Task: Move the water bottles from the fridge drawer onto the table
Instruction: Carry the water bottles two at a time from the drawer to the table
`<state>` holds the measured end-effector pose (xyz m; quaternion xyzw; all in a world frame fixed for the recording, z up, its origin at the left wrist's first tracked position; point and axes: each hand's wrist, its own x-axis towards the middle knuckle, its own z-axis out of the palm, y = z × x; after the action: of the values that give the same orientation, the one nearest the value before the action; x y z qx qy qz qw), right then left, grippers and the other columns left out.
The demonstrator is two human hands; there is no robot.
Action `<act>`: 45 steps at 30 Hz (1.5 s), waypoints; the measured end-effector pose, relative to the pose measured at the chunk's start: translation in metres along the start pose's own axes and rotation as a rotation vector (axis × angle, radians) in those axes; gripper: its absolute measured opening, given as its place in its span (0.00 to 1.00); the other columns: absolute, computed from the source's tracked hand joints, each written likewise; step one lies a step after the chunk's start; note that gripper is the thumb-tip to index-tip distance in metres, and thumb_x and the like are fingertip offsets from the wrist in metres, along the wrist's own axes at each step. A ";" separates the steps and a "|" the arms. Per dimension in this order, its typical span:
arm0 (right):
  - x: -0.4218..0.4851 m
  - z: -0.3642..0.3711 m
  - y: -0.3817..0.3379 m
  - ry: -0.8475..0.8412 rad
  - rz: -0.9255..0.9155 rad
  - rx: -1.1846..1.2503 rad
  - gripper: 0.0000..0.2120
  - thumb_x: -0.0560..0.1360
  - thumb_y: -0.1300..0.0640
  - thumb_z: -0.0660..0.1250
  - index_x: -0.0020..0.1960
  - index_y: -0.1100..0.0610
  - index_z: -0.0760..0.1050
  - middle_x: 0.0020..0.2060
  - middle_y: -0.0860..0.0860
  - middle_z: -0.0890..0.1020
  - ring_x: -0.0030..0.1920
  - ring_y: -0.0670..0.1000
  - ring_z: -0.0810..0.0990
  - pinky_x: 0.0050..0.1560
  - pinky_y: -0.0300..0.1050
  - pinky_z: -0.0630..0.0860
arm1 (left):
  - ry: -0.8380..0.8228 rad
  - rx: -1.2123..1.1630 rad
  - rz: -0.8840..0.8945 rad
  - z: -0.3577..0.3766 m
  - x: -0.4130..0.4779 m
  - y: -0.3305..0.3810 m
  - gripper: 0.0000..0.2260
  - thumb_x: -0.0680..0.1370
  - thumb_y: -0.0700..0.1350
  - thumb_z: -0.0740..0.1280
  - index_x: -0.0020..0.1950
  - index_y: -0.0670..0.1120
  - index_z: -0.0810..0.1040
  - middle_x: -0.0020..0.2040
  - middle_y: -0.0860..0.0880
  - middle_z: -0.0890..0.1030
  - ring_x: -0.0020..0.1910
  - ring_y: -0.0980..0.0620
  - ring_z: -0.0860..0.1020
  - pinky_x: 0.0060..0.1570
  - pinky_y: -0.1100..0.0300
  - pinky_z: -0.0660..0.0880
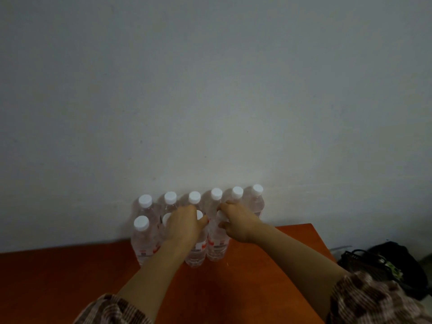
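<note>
While both forearms reach across the table [58,277], the left hand [184,228] curls over the top of a front bottle [196,253], and the right hand [237,222] grips the neck of the end bottle [218,246] beside it. Bare tabletop lies nearer and to either side, its right edge close. Four bottles stand in front, six in the back row [170,204] against the wall [210,90]: ten.
</note>
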<state>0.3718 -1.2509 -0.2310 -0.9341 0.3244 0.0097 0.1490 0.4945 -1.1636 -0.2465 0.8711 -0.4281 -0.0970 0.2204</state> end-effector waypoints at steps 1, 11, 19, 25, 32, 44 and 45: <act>0.000 0.000 0.000 0.002 0.002 0.002 0.21 0.76 0.58 0.68 0.67 0.58 0.68 0.62 0.56 0.75 0.60 0.55 0.75 0.58 0.50 0.75 | 0.003 -0.010 -0.002 0.000 0.001 0.000 0.11 0.76 0.52 0.66 0.46 0.45 0.81 0.41 0.47 0.82 0.38 0.51 0.78 0.34 0.60 0.70; 0.005 0.001 0.001 0.017 0.068 0.100 0.16 0.75 0.57 0.69 0.62 0.57 0.74 0.59 0.56 0.80 0.58 0.56 0.78 0.58 0.51 0.76 | -0.038 -0.297 -0.164 -0.004 0.002 0.000 0.10 0.73 0.45 0.69 0.34 0.43 0.75 0.30 0.49 0.75 0.30 0.52 0.74 0.25 0.63 0.64; -0.006 0.000 -0.003 0.030 0.148 0.189 0.25 0.77 0.59 0.66 0.72 0.56 0.65 0.66 0.57 0.75 0.64 0.57 0.74 0.64 0.52 0.73 | -0.035 -0.311 -0.172 0.000 -0.002 -0.001 0.09 0.74 0.45 0.68 0.41 0.39 0.81 0.32 0.48 0.77 0.33 0.50 0.76 0.25 0.62 0.64; -0.023 0.007 -0.004 0.059 0.207 0.294 0.24 0.76 0.59 0.65 0.70 0.53 0.64 0.61 0.56 0.78 0.59 0.55 0.78 0.57 0.54 0.78 | -0.014 -0.254 -0.114 0.002 -0.009 -0.001 0.06 0.75 0.44 0.67 0.43 0.43 0.81 0.37 0.48 0.81 0.37 0.50 0.78 0.28 0.62 0.65; -0.038 0.010 -0.006 0.089 0.227 0.302 0.30 0.75 0.57 0.66 0.73 0.51 0.58 0.63 0.55 0.76 0.63 0.57 0.76 0.60 0.59 0.76 | 0.009 -0.205 -0.056 -0.001 -0.021 0.001 0.08 0.79 0.42 0.62 0.50 0.44 0.81 0.45 0.45 0.83 0.40 0.49 0.77 0.34 0.60 0.68; -0.119 -0.023 0.010 0.134 0.264 0.251 0.22 0.78 0.54 0.64 0.71 0.55 0.65 0.68 0.55 0.72 0.65 0.55 0.74 0.65 0.51 0.72 | 0.072 0.023 0.210 -0.011 -0.065 0.048 0.15 0.80 0.46 0.61 0.67 0.47 0.70 0.53 0.46 0.81 0.50 0.46 0.80 0.44 0.56 0.74; -0.132 -0.028 0.015 0.138 0.285 0.227 0.23 0.78 0.54 0.64 0.72 0.55 0.64 0.69 0.55 0.70 0.66 0.55 0.72 0.66 0.50 0.71 | 0.053 0.042 0.228 -0.009 -0.073 0.058 0.13 0.79 0.45 0.62 0.64 0.47 0.72 0.53 0.46 0.81 0.50 0.46 0.80 0.42 0.57 0.73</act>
<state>0.2564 -1.1903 -0.1935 -0.8542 0.4619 -0.0698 0.2282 0.4122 -1.1348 -0.2130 0.8234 -0.5204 -0.0391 0.2230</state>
